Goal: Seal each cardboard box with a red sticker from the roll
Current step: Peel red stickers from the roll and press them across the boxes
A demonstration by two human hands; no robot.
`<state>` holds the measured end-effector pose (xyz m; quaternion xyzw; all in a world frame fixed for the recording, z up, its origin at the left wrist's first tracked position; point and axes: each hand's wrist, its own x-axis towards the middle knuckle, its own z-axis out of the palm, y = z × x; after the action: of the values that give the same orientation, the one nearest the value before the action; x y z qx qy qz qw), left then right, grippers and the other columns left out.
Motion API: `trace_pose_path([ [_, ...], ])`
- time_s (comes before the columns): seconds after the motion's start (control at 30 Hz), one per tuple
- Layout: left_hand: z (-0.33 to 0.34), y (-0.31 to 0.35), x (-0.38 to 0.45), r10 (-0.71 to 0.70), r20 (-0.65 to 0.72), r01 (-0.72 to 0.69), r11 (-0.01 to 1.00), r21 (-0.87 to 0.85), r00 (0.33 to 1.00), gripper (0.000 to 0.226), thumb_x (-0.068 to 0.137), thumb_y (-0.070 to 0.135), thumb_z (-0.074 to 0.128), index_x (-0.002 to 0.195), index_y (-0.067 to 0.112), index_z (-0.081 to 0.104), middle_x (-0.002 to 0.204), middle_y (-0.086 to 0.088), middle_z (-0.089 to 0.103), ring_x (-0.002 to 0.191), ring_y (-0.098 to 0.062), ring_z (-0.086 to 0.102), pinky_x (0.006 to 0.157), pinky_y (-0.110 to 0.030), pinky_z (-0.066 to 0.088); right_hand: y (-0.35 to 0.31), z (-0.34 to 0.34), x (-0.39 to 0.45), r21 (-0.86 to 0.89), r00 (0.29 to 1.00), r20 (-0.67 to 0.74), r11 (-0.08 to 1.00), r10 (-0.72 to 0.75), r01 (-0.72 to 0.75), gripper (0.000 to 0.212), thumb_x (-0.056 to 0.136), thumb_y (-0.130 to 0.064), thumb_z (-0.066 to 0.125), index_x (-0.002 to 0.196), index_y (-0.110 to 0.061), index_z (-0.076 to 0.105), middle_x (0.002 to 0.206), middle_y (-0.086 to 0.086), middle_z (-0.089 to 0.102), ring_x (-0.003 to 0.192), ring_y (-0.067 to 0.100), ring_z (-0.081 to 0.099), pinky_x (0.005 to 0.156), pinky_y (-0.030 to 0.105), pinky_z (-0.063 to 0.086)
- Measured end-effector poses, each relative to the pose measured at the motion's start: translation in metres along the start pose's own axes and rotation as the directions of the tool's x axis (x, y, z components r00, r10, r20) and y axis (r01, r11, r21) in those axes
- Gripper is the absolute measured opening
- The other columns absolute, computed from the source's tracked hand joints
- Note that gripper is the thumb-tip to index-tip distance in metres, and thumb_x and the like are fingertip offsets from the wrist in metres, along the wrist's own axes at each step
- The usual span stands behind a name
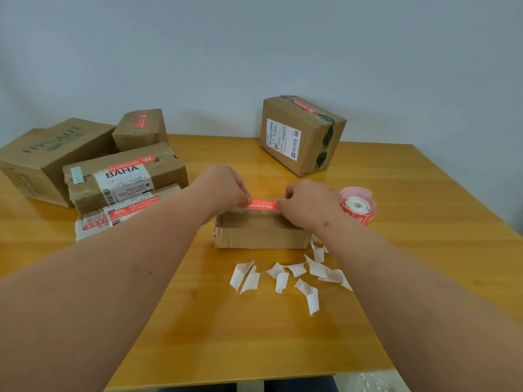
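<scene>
A long red printed sticker [262, 205] is held taut, pinched at one end by the left hand [226, 188] and at the other by the right hand [307, 203], its long axis spanning between them just above the small brown cardboard box [260, 236] lying directly beneath

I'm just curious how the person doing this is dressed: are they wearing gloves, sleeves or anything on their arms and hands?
No. Both forearms are bare as far as the view reaches, with no sleeves showing. The left hand and right hand have no gloves, and no watch, bracelet or ring is visible. A few small dark marks dot the forearms.
</scene>
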<state>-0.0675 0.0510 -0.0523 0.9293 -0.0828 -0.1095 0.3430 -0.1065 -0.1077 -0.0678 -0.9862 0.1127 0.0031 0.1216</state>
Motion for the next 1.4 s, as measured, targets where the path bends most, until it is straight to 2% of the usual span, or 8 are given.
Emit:
trace_pose_path([
  [0.23,0.0,0.001,0.006,-0.033,0.035,0.034,0.998,-0.054,0.999,0.01,0.08,0.014,0.077,0.087,0.018,0.071,0.09,-0.005,0.069,0.088,-0.018,0.064,0.085,-0.037,0.056,0.003,-0.002,0.012,0.07,0.998,0.055,0.998,-0.012,0.008,0.02,0.092,-0.035,0.051,0.083,-0.021,0.063,0.081,-0.002,0.059,0.079,0.015,0.055,0.085,0.041,0.051],
  [0.4,-0.01,0.005,0.01,-0.024,0.044,0.028,0.993,-0.111,0.999,0.015,0.077,0.008,0.078,0.089,0.01,0.069,0.08,-0.005,0.068,0.067,-0.013,0.057,0.059,-0.025,0.047,0.005,-0.004,0.018,0.23,0.999,0.037,0.973,0.026,-0.034,0.024,0.086,-0.031,0.057,0.086,-0.01,0.068,0.076,0.003,0.056,0.071,0.016,0.052,0.065,0.031,0.044],
  [0.5,-0.006,0.002,0.009,-0.029,0.072,0.033,0.998,-0.054,0.997,0.013,0.077,0.008,0.078,0.086,0.007,0.07,0.08,-0.008,0.07,0.069,-0.015,0.06,0.066,-0.03,0.053,0.006,-0.003,0.014,0.171,0.997,0.078,0.985,0.011,-0.024,0.02,0.086,-0.033,0.057,0.077,-0.017,0.065,0.073,0.001,0.056,0.075,0.019,0.057,0.077,0.037,0.05],
  [0.57,-0.002,-0.001,0.007,-0.031,0.064,0.032,0.999,-0.026,0.997,0.011,0.076,0.007,0.077,0.086,0.006,0.071,0.087,-0.01,0.072,0.08,-0.021,0.064,0.079,-0.036,0.056,0.005,-0.002,0.011,0.12,0.996,0.085,0.993,-0.01,0.0,0.021,0.086,-0.035,0.056,0.074,-0.019,0.062,0.073,-0.001,0.057,0.075,0.017,0.057,0.083,0.041,0.051],
  [0.63,0.0,-0.001,0.004,-0.018,0.052,0.017,1.0,0.022,0.998,0.009,0.077,0.008,0.076,0.084,0.008,0.072,0.088,-0.01,0.072,0.089,-0.025,0.066,0.084,-0.039,0.056,0.004,-0.004,0.008,0.053,0.997,0.069,0.998,-0.034,0.031,0.023,0.088,-0.037,0.054,0.072,-0.022,0.06,0.075,-0.003,0.058,0.074,0.014,0.054,0.086,0.041,0.047],
  [0.8,0.0,0.003,-0.005,0.021,0.046,-0.026,0.993,0.117,0.999,0.006,0.079,0.009,0.073,0.084,0.011,0.071,0.091,-0.009,0.071,0.093,-0.025,0.065,0.08,-0.037,0.054,0.004,-0.004,0.004,-0.085,0.995,0.067,0.993,-0.08,0.085,0.025,0.092,-0.041,0.049,0.074,-0.026,0.058,0.079,-0.005,0.057,0.084,0.016,0.052,0.095,0.042,0.031],
  [1.07,0.004,0.008,-0.01,0.018,0.069,-0.034,0.972,0.234,0.997,0.008,0.088,0.013,0.065,0.093,0.013,0.07,0.097,-0.008,0.069,0.093,-0.025,0.067,0.081,-0.04,0.059,0.006,0.002,0.004,-0.107,0.993,0.045,0.988,-0.109,0.113,0.024,0.094,-0.039,0.047,0.079,-0.026,0.06,0.081,-0.005,0.059,0.085,0.016,0.053,0.097,0.044,0.028],
  [1.4,0.013,0.004,-0.006,0.065,0.018,-0.067,0.927,0.369,0.998,0.01,0.088,0.017,0.062,0.096,0.018,0.069,0.096,-0.002,0.068,0.092,-0.019,0.063,0.083,-0.035,0.057,0.008,0.01,0.002,-0.13,0.984,-0.006,0.976,-0.179,0.177,0.027,0.095,-0.04,0.044,0.077,-0.026,0.059,0.078,-0.005,0.058,0.08,0.014,0.052,0.092,0.042,0.028],
])
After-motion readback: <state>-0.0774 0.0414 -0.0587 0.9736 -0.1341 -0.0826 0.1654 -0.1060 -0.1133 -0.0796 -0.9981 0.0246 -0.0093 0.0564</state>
